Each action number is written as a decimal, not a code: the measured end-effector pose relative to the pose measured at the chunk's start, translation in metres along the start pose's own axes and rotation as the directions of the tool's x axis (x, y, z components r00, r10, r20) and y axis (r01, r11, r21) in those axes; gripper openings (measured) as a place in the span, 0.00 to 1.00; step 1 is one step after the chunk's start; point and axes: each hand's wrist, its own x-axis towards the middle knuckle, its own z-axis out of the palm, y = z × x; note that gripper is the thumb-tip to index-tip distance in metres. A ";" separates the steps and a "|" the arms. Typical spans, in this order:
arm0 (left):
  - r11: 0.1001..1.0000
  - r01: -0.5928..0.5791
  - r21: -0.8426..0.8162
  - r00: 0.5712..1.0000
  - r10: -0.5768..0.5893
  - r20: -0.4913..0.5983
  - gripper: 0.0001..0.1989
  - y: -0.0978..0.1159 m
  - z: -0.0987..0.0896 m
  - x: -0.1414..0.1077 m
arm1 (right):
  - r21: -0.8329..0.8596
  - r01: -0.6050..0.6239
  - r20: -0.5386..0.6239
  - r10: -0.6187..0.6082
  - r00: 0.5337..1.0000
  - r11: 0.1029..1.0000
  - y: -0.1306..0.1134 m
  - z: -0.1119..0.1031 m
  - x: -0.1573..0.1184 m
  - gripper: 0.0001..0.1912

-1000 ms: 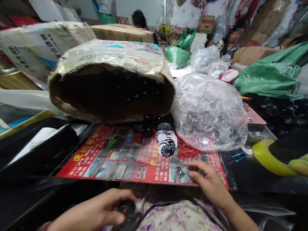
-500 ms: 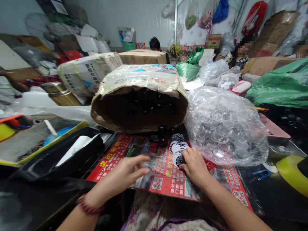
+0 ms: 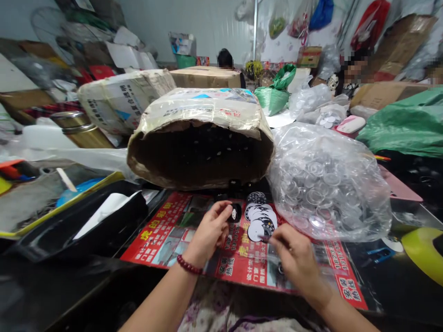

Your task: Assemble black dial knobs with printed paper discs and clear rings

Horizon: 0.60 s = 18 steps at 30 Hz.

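My left hand (image 3: 212, 230), with a dark red bead bracelet on its wrist, pinches a small black piece (image 3: 236, 213) bearing a white mark. To its right lies an overlapping row of round black-and-white printed discs (image 3: 256, 212). At the near end of that row, the fingertips of my right hand (image 3: 296, 258) close on the edge of a dark patterned disc (image 3: 268, 226); blur softens the contact. Under both hands is a red printed sheet (image 3: 238, 258). A small dark round part (image 3: 280, 268) lies beside my right hand, partly hidden by it.
A sack-like carton (image 3: 200, 110) opens toward me behind the sheet, dark pieces inside. Right of it bulges a clear bag of transparent round parts (image 3: 325, 184). A black tray (image 3: 93, 221) sits at left; blue tweezers-like tool (image 3: 380, 252) at right. Other people sit farther back.
My left hand has moved right and forward and now pinches the black piece. My right hand has drawn back slightly from the discs' top, with fingertips at the nearest one's edge.
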 end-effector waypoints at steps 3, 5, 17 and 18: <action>0.954 0.158 -0.253 0.985 -0.133 0.114 0.26 -0.001 0.007 -0.032 | 0.052 -0.007 0.152 -0.001 0.988 0.999 -0.005 0.002 -0.014 0.11; 0.843 0.277 -0.462 0.949 -0.166 0.267 0.24 0.001 0.016 -0.050 | 0.183 -0.157 0.096 0.141 0.985 0.971 -0.007 0.000 -0.013 0.09; 0.880 0.292 -0.374 0.902 -0.123 0.414 0.24 0.006 0.047 -0.072 | 0.340 -0.277 0.031 0.284 0.958 0.899 0.003 -0.011 -0.011 0.05; 0.886 0.289 -0.362 0.901 -0.123 0.416 0.24 0.006 0.048 -0.073 | 0.398 -0.330 0.055 0.337 0.940 0.856 0.002 -0.011 -0.012 0.05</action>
